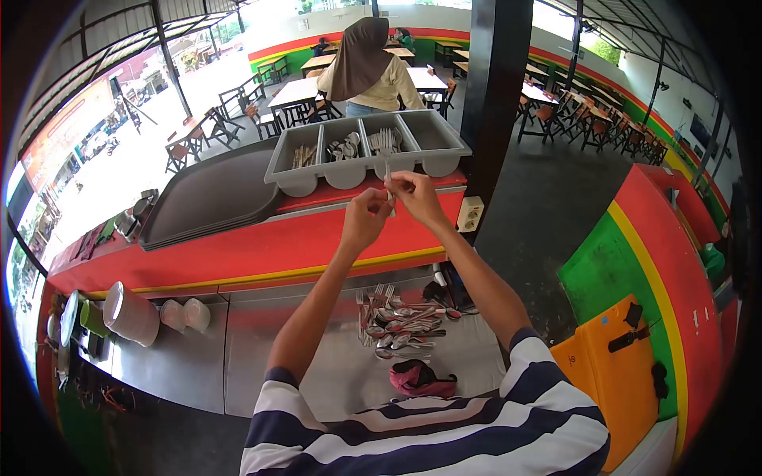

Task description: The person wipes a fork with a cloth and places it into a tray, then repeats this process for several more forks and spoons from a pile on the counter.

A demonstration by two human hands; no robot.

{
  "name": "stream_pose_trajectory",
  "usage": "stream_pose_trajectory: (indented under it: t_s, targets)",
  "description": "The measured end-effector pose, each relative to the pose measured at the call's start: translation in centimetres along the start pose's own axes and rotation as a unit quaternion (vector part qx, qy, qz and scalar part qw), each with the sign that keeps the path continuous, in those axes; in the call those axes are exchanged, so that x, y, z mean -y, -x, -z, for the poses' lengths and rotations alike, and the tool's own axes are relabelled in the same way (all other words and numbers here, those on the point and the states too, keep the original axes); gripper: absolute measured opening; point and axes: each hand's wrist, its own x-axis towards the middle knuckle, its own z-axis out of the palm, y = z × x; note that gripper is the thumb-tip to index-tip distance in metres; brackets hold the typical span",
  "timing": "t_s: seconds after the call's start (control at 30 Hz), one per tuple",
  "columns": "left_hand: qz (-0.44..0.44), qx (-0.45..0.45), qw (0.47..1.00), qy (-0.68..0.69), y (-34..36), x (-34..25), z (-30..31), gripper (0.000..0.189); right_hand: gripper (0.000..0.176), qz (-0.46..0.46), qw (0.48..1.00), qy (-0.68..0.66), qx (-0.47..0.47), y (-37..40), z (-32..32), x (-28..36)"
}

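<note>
Both of my hands meet in front of a grey cutlery tray [320,170] on the red counter. Between them is an upright fork [388,176]; my left hand [366,218] pinches its lower end and my right hand [417,196] pinches it higher up. The tray has several compartments: light-coloured utensils [304,156] at the left, spoons [344,147] beside them, then forks [385,141], and a bare one at the right. Below my hands, a pile of mixed spoons and forks [403,321] lies on the steel table.
Dark stacked trays [210,194] lie left of the cutlery tray. A pink and black cloth item [421,379] sits near my body. White containers [131,313] stand at the left. A black pillar [500,103] rises at the right. Beyond the counter stands a person in a headscarf [369,71].
</note>
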Motion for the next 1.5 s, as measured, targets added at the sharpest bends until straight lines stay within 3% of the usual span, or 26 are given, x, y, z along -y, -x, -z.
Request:
stream_pose_trajectory:
  t_s: [0.1, 0.23, 0.33, 0.43, 0.53, 0.6, 0.7, 0.77, 0.8, 0.87, 0.97, 1.0, 1.07, 1.1, 1.17, 1.27, 1.4, 1.5]
  targets:
    - [-0.023, -0.051, 0.994, -0.090, -6.3, 0.0, 0.5, 0.021, 0.031, 0.053, 0.994, 0.076, -0.054, -6.6, 0.4, -1.9]
    - [-0.006, -0.030, 0.985, -0.168, -12.5, 3.1, 0.4, 0.023, 0.028, 0.015, 0.991, 0.119, -0.058, -12.4, 0.8, -4.8]
    - [0.004, -0.012, 0.979, -0.202, -14.4, 4.1, 0.5, 0.024, 0.029, -0.085, 0.981, 0.166, -0.054, -14.2, 0.8, -7.1]
    - [0.023, -0.005, 0.974, -0.226, -14.7, 4.2, 0.6, 0.025, 0.030, -0.186, 0.939, 0.285, -0.043, -15.1, 0.5, -7.9]
    - [0.024, -0.003, 0.972, -0.232, -14.6, 4.0, 0.5, 0.028, 0.030, -0.197, 0.907, 0.366, -0.063, -15.0, -0.3, -7.5]
    - [0.007, 0.004, 0.972, -0.235, -14.2, 4.3, 0.6, 0.029, 0.029, -0.191, 0.911, 0.361, -0.064, -14.8, -0.4, -7.4]
    - [-0.109, -0.032, 0.973, -0.201, -12.9, 5.5, 1.0, 0.025, 0.029, -0.146, 0.940, 0.304, -0.050, -14.3, 0.1, -7.9]
    - [-0.155, -0.060, 0.971, -0.169, -11.6, 5.4, 1.3, 0.023, 0.023, -0.024, 0.968, 0.232, -0.092, -13.1, 0.1, -7.5]
    - [-0.176, -0.075, 0.969, -0.153, -10.5, 5.0, 1.6, 0.022, 0.022, 0.022, 0.974, 0.194, -0.119, -11.7, -0.2, -6.6]
    - [-0.138, -0.092, 0.982, -0.086, -6.6, 3.1, 2.2, 0.022, 0.020, 0.109, 0.972, 0.113, -0.174, -8.2, -1.1, -4.7]
    - [-0.070, -0.085, 0.993, -0.050, 2.4, 4.6, 1.8, 0.019, 0.021, 0.105, 0.976, 0.097, -0.165, 3.2, -3.2, -3.4]
    - [-0.045, -0.078, 0.995, -0.048, 5.9, 5.4, 1.7, 0.018, 0.020, 0.029, 0.989, 0.066, -0.126, 8.2, -4.3, -3.9]
    - [0.106, -0.039, 0.994, -0.005, 14.7, 9.6, 0.3, 0.018, 0.017, -0.110, 0.992, 0.050, -0.043, 20.5, -6.5, -6.2]
    - [0.154, -0.044, 0.987, -0.006, 19.5, 12.5, -0.6, 0.017, 0.023, -0.157, 0.985, 0.061, 0.025, 26.6, -7.1, -7.9]
    - [0.262, -0.049, 0.964, 0.012, 30.4, 16.9, -2.5, 0.019, 0.038, -0.102, 0.966, 0.162, 0.173, 37.7, -7.4, -8.9]
    - [0.382, -0.024, 0.924, -0.003, 43.3, 18.8, -5.0, 0.027, 0.051, -0.143, 0.943, 0.223, 0.201, 49.3, -5.8, -6.2]
    - [0.458, -0.010, 0.888, -0.045, 43.5, 18.2, -6.8, 0.037, 0.059, -0.184, 0.941, 0.238, 0.158, 51.2, -5.6, -7.6]
    - [0.426, -0.033, 0.898, -0.107, 40.7, 19.1, -8.2, 0.041, 0.054, -0.175, 0.940, 0.266, 0.123, 50.3, -6.4, -8.8]
